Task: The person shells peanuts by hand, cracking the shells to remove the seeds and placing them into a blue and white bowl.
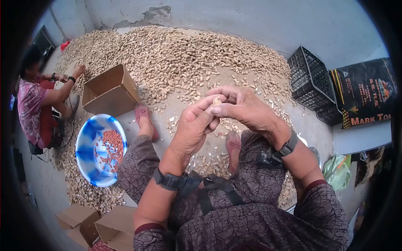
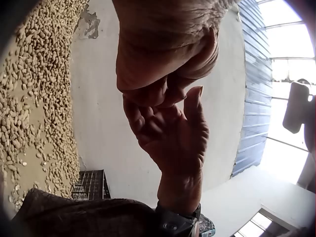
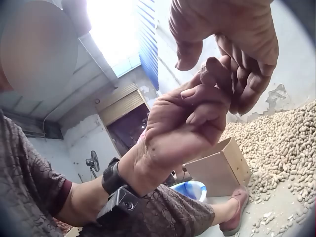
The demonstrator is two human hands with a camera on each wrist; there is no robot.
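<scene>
In the head view my left hand (image 1: pixel 190 125) pinches a tan peanut (image 1: pixel 216 100), still in its shell, at the fingertips. My right hand (image 1: pixel 249 108) comes in from the other side, its fingers and thumb close around the peanut. Both wrist views show the right thumb (image 3: pixel 188 57) standing apart from its fingers, which lie against the left fingertips; the peanut is hidden there. Behind the hands spreads a big heap of unshelled peanuts (image 1: pixel 167 58). A blue-and-white basin (image 1: pixel 86 146) left of my knee holds red shelled kernels (image 1: pixel 112 144).
A cardboard box (image 1: pixel 115 98) stands beside the basin, with more boxes (image 1: pixel 79 219) at lower left. Another person (image 1: pixel 37 98) sits at the far left by the heap. On the right are a black plastic crate (image 1: pixel 307 79), a black printed sack (image 1: pixel 364 92) and a green bag (image 1: pixel 337 171).
</scene>
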